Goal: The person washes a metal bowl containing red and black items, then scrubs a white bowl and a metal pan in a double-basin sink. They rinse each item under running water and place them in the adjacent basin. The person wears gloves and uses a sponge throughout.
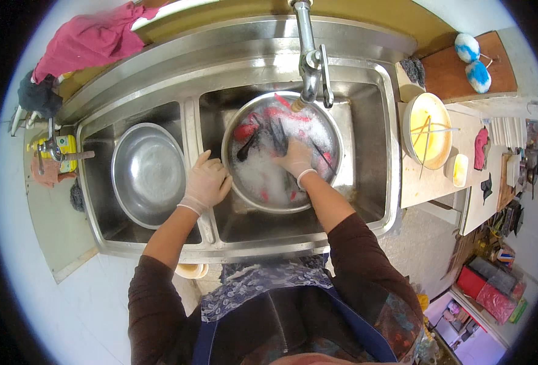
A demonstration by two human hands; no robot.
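Observation:
A round metal basin (227, 148) stands in the right sink bowl, full of foamy water. Red items (245, 132) and several black-handled utensils (248, 148) poke out of the foam. Inside it, my gloved right hand (296, 157) reaches down beside the dark utensils. Its fingertips are hidden by suds, so what they touch is unclear. My left hand (207, 182), also in a clear glove, rests at the divider (190, 132) between the bowls, with fingers apart and nothing held. In the left bowl sits a second metal basin (152, 171), apparently holding clear water.
A metal faucet (309, 59) overhangs the right basin. On the counter at right are a bowl with orange residue (428, 109), sticks across it, and a small white container (460, 170). A second tap (52, 146) and a yellow container (67, 153) are at left.

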